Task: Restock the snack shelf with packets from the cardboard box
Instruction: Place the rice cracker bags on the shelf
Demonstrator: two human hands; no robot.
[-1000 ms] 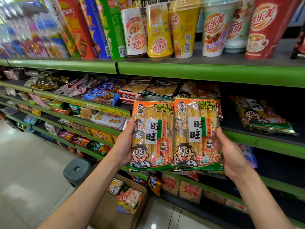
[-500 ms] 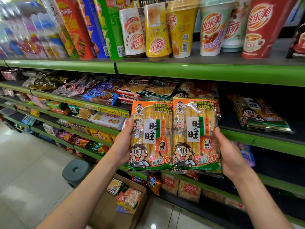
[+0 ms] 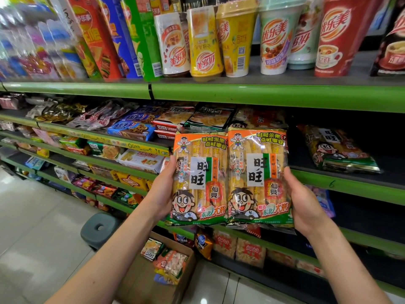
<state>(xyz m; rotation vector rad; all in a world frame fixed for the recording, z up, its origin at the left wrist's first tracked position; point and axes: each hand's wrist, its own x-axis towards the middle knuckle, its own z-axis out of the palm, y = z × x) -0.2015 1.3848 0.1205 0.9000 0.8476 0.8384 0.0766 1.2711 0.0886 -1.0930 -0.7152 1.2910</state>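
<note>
Two packets, left packet (image 3: 198, 178) and right packet (image 3: 258, 176), are held side by side, upright, edges touching, in front of the shelf (image 3: 341, 183) edge. The left hand (image 3: 163, 189) cups the outer edge of the left packet; the right hand (image 3: 304, 200) cups the outer edge of the right packet. The fingers of both hands curl behind the packets and are hidden; only the thumbs and palms show, pressed against the sides.

Handling: the packets are judged light, with thin, glossy film that can slip. The contents look like rice crackers, so they are likely brittle; squeeze gently. Hold at the long side edges or support from below, not across the middle.

A matching packet (image 3: 337, 150) lies flat on the shelf to the right, with bare shelf between. The box (image 3: 142, 281) stands on the floor below, with packets left in it.

Change from the earlier frames: the packets sit slightly lower and further left in the head view, and the grip is unchanged. The shelf stock is as before.
</note>
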